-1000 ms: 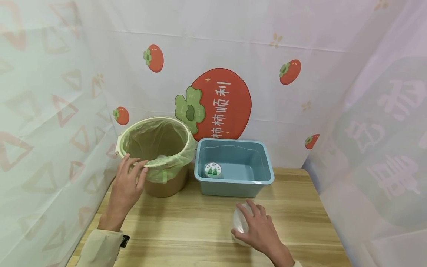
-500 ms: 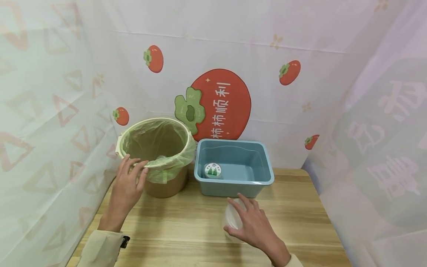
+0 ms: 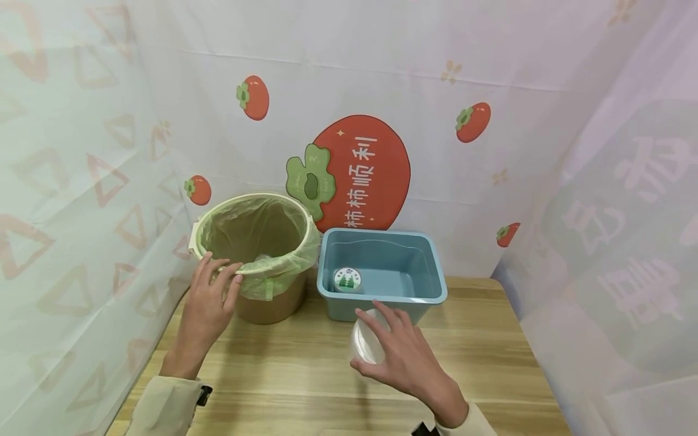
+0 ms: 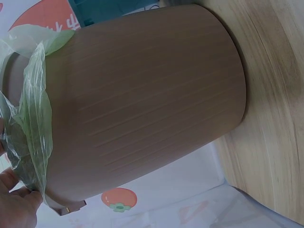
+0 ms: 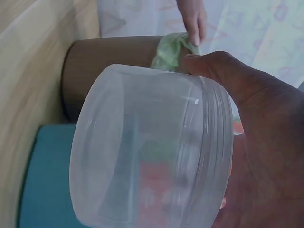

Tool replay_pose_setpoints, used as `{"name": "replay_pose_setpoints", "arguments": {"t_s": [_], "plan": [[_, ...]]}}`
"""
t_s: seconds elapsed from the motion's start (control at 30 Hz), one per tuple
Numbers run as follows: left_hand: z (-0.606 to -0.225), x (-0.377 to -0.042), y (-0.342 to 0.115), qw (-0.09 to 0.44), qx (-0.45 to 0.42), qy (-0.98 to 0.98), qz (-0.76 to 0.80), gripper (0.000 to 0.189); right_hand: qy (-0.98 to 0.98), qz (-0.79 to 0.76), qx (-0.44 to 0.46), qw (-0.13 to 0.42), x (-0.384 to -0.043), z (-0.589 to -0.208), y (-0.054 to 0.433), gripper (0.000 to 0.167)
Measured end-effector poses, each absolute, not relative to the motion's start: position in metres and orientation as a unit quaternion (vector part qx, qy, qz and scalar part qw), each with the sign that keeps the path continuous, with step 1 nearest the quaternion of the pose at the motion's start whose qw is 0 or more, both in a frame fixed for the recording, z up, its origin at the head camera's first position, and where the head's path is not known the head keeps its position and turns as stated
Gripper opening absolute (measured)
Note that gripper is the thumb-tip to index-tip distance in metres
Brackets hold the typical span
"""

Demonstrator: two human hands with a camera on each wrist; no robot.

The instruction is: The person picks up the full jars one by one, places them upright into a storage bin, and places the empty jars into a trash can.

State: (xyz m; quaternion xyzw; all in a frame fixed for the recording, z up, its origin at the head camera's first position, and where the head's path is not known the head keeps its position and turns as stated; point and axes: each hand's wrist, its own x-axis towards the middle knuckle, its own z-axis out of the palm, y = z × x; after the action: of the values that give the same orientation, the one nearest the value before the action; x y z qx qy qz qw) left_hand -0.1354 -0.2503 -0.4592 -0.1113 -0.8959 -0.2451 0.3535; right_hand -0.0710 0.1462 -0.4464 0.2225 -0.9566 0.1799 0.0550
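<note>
In the head view my left hand (image 3: 208, 300) holds the front rim of a brown trash bin (image 3: 275, 303), fingers over the edge. A translucent green bag (image 3: 289, 264) lines the bin and hangs over its rim. The left wrist view shows fingertips (image 4: 29, 197) against the bag there. My right hand (image 3: 409, 357) grips a clear plastic jar (image 3: 365, 340), tilted and raised off the table, before the blue tub. The right wrist view shows the jar (image 5: 142, 147) see-through, with a ridged band at the hand's end; my palm hides that end.
Beside the bin stands a blue tub (image 3: 382, 297). A round white lid with green trees (image 3: 347, 280) lies in its left part. Something pale (image 3: 264, 257) shows inside the bin. Printed cloth (image 3: 463, 200) encloses the wooden table (image 3: 305, 387).
My right hand has lifted the jar and carried it left and away from me, nearer the tub's front. The left hand stays on the bin's rim.
</note>
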Motion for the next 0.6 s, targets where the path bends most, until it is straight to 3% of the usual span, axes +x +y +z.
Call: {"name": "replay_pose_setpoints", "arguments": {"t_s": [0.6], "plan": [[-0.460,-0.136,-0.252,0.349,-0.112,-0.898,-0.243,0.023,-0.943,0.176,0.269,0.091,-0.099,-0.404,0.112,0.086]]}}
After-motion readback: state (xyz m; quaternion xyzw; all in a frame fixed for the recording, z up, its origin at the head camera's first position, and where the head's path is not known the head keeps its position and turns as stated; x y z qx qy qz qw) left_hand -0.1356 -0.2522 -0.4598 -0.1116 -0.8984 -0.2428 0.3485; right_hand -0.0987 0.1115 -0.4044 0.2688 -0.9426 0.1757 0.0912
